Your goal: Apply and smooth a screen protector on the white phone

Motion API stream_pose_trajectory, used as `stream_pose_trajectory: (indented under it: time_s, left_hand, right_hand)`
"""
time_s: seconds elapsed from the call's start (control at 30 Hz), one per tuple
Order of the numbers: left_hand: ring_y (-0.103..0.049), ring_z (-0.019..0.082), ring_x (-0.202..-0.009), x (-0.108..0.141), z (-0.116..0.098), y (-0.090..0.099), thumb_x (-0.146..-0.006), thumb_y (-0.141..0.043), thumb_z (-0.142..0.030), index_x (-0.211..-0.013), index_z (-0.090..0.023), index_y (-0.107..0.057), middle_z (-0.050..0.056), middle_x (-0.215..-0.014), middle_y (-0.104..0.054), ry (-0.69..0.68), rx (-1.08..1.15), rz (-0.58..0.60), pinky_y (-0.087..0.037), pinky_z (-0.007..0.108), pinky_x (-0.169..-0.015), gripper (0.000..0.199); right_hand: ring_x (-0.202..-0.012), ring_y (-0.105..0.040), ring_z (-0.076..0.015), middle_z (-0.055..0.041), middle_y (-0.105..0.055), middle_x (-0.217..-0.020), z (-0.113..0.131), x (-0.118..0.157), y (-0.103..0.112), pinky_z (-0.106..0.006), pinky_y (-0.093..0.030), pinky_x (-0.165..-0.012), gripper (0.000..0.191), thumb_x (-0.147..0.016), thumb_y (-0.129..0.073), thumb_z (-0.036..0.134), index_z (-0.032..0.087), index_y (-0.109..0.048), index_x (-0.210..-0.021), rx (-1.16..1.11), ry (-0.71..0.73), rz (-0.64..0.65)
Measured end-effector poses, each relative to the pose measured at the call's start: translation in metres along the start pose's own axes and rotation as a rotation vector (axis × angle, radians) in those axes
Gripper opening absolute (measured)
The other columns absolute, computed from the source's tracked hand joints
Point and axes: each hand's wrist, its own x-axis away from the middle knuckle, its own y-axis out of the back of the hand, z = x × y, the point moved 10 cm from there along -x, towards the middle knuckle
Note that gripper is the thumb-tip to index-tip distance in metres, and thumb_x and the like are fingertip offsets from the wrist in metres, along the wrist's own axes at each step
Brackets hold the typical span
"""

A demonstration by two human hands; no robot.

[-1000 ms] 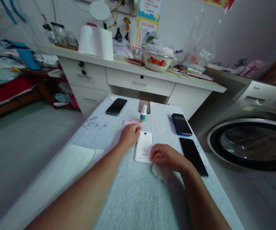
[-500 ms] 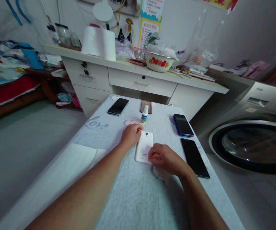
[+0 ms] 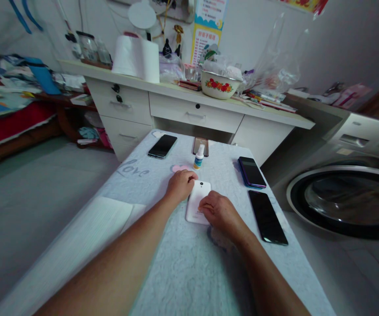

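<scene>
In the head view, a white phone [image 3: 193,205] lies back up on the cloth-covered surface [image 3: 176,267], in front of the person and between the two hands. The left hand [image 3: 180,185] has its fingers curled at the phone's upper left edge; whether its grip is clenching that edge or only resting there, I cannot tell. The right hand [image 3: 219,211] is over the phone's lower right part, fingertips bunched together and pointing at its back. Its grip looks drawn in, though the fingers hide whether anything small is pinched between them.

Just beyond the left hand stands a small spray bottle [image 3: 198,159], upright, with a brownish flat item [image 3: 205,147] behind it. A dark-screened phone [image 3: 162,146] lies at the far left; near the right edge are stacked phones [image 3: 252,172] and, nearer the person, a large black phone [image 3: 267,217].
</scene>
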Motion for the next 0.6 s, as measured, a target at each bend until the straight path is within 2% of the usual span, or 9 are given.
stream_pose_trajectory:
  time_s: [0.17,0.6]
  left_hand:
    - [-0.06,0.017,-0.084,0.0,0.0,0.0,-0.074,-0.049,-0.01,-0.08,-0.02,-0.07,0.003,-0.087,-0.069,-0.006,-0.016,-0.002,-0.046,0.027,-0.076,0.023]
    - [-0.06,0.017,-0.085,0.0,-0.001,-0.001,-0.075,-0.049,-0.009,-0.081,-0.019,-0.069,0.003,-0.087,-0.069,-0.007,-0.002,0.006,-0.045,0.027,-0.077,0.024]
  right_hand:
    - [-0.072,-0.054,-0.0133,-0.0048,-0.06,-0.085,-0.01,0.0,0.005,-0.024,-0.037,-0.066,0.014,-0.083,-0.055,0.015,0.017,-0.069,-0.083,0.037,-0.061,-0.027]
    - [-0.075,-0.055,-0.0119,-0.0022,-0.061,-0.08,0.018,0.003,-0.005,-0.021,-0.038,-0.068,0.017,-0.08,-0.056,0.006,0.017,-0.069,-0.079,-0.084,0.112,0.058]
